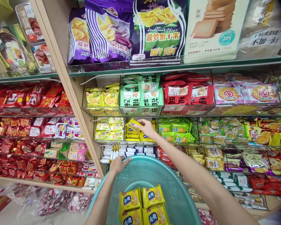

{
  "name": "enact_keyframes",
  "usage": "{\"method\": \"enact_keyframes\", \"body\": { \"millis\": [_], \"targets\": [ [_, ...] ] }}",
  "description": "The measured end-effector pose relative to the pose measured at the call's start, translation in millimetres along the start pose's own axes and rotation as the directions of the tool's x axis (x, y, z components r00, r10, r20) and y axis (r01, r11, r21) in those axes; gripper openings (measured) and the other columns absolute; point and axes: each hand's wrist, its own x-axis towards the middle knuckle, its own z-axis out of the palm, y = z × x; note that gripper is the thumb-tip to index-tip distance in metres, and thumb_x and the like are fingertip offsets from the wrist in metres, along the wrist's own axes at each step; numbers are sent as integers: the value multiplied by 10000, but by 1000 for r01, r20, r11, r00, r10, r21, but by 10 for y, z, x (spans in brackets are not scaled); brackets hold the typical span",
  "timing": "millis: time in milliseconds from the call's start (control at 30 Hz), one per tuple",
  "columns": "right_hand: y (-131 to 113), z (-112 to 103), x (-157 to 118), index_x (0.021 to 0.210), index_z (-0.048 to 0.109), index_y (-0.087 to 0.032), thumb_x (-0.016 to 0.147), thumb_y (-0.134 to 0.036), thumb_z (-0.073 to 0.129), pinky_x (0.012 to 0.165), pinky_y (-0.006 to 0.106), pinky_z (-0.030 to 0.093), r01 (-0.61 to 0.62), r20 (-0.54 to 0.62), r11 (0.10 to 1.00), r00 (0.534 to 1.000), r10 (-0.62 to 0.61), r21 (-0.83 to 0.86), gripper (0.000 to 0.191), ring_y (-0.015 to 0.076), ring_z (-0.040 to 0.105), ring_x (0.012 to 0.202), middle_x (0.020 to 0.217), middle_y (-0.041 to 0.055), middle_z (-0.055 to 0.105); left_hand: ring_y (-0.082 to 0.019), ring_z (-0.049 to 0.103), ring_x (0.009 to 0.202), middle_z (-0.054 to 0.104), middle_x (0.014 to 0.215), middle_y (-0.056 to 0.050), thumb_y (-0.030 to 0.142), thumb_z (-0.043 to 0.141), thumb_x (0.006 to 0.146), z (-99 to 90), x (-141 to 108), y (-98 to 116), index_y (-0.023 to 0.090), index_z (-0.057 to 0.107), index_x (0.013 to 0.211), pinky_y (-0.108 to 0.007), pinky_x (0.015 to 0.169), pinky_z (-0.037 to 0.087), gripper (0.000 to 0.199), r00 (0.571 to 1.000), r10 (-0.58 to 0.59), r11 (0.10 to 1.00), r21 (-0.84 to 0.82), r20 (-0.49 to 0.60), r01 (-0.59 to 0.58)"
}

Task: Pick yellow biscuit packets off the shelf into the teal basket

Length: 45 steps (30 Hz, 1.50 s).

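My right hand (148, 128) pinches a yellow snack packet (134, 124) at its right end, in front of a shelf compartment of similar yellow packets (132, 137). With my left hand (119, 164) I grip the upper left rim of a teal plastic basket (178, 184), thumb over the edge and the other fingers largely hidden outside. Inside the basket, several yellow packets (154, 195) with blue labels lie in two columns near the bottom of the view.
Clear-fronted shelf bins hold green packets (174, 128), red packets (188, 93) and white-and-blue packets (131, 151). A wooden upright (72, 103) divides the shelving at left. Large purple chip bags (109, 31) stand above. Bagged goods (53, 200) lie on the floor at lower left.
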Motion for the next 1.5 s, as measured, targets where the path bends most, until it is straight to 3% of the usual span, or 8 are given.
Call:
{"method": "enact_keyframes", "body": {
  "millis": [267,400,567,667,1033,1333,1400,1500],
  "targets": [
    [-308,-29,-515,872,612,-154,631,-377,713,785,299,434,-180,37,930,983,178,322,343,149,573,821,884,28,644,-289,647,852,698,820,-91,708,342,745,-5,11,4,224,627,777,-284,645,419,563,1000,5,1000,11,0,-5],
    [-402,25,-1070,906,579,-174,702,-351,686,724,278,475,-487,279,490,855,438,723,290,122,606,761,878,16,661,-293,644,884,704,854,-89,714,344,741,25,37,-7,235,643,826,-290,668,425,571,1000,-1,1000,25,-5,1],
    [-391,69,-1652,999,565,-133,786,-347,623,712,277,511,-708,560,76,615,556,702,307,141,654,750,820,58,687,-275,635,928,703,907,-81,694,357,753,56,65,6,244,653,875,-285,706,427,553,1000,-16,999,45,2,16],
    [-350,4,-1852,1052,563,-107,805,-333,605,734,272,521,-743,589,19,545,597,668,337,162,662,821,887,88,691,-282,626,948,698,946,-82,690,371,750,57,65,4,247,648,927,-293,721,424,552,1000,-13,999,36,-5,13],
    [-175,-295,-2148,1115,553,-95,875,-416,456,793,300,512,-712,639,-164,473,606,683,413,171,640,916,1010,130,673,-295,629,933,696,967,-104,693,361,752,14,36,40,221,649,966,-303,706,421,594,1000,-1,1000,21,-17,2],
    [-229,-311,-2314,1127,549,-106,846,-454,485,768,327,513,-768,675,-115,468,570,630,452,197,630,920,995,134,664,-306,618,967,693,991,-112,724,375,721,-8,19,73,227,645,997,-310,742,422,630,1000,-26,999,22,1,26],
    [-230,-327,-2332,1105,559,-119,827,-444,523,805,308,491,-799,661,-4,494,565,601,429,184,623,928,1004,117,656,-303,616,973,692,994,-112,720,380,723,-18,10,88,226,644,1002,-302,737,422,626,1000,-29,999,21,3,29],
    [-219,-388,-2337,1201,494,-191,763,-393,624,890,322,438,-777,551,407,628,550,479,499,187,578,1013,1090,80,613,-293,624,953,697,972,-106,721,373,726,-28,-5,97,229,649,989,-291,722,423,623,1000,-16,1000,15,1,16]
  ]
}}
